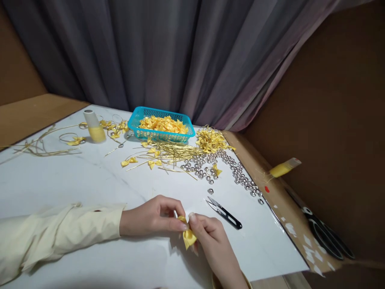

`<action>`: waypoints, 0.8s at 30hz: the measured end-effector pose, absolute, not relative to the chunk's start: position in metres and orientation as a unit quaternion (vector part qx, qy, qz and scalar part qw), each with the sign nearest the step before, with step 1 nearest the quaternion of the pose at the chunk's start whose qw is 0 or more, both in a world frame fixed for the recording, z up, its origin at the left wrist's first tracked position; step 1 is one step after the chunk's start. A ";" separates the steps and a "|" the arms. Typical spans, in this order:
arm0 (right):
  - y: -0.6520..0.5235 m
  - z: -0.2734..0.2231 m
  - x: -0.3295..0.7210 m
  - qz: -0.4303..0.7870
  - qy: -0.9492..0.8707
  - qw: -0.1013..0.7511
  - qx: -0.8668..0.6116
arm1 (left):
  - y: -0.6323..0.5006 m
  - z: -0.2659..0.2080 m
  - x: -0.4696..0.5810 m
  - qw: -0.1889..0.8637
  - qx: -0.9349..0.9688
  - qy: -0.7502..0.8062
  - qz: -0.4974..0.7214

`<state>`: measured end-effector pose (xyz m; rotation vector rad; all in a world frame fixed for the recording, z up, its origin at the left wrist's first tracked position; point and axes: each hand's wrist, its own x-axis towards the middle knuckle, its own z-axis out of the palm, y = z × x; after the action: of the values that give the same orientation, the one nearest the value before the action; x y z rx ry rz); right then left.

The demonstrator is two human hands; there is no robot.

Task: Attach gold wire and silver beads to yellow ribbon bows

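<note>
Between my two hands, low over the white board, is a small yellow ribbon bow (189, 239). My left hand (156, 216) pinches it with thumb and forefinger from the left. From the right, my right hand (207, 237) is closed on the same bow, thumb on top; its other fingers are partly hidden behind. Just beyond my right hand lie black-handled thread snips (225, 213), blades pointing to the upper left. A single silver bead (210, 191) rests near the snip tips.
A turquoise basket (136, 120) of yellow bows stands at the back. Before it lie gold wires (177, 151), wired bows (210, 140) and many silver beads (240, 176). A thread spool (95, 127) stands at left, another spool (285, 167) and black scissors (325, 233) at right.
</note>
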<state>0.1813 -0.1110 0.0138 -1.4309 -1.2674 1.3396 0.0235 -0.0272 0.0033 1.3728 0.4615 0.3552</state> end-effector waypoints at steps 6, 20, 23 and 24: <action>-0.114 0.017 0.180 0.568 -0.455 0.415 -0.546 | -0.029 0.007 0.025 0.805 0.534 0.217 0.139; -0.114 0.019 0.183 0.616 -0.436 0.399 -0.521 | -0.028 0.008 0.025 0.787 0.558 0.224 0.140; -0.114 0.021 0.185 0.627 -0.448 0.394 -0.501 | -0.028 0.009 0.024 0.788 0.555 0.226 0.143; -0.114 0.022 0.185 0.627 -0.453 0.394 -0.497 | -0.027 0.009 0.024 0.787 0.554 0.229 0.144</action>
<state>0.1854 -0.1140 0.0217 -1.2607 -1.1478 1.5898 0.0242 -0.0273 0.0095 1.1945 0.4928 0.3109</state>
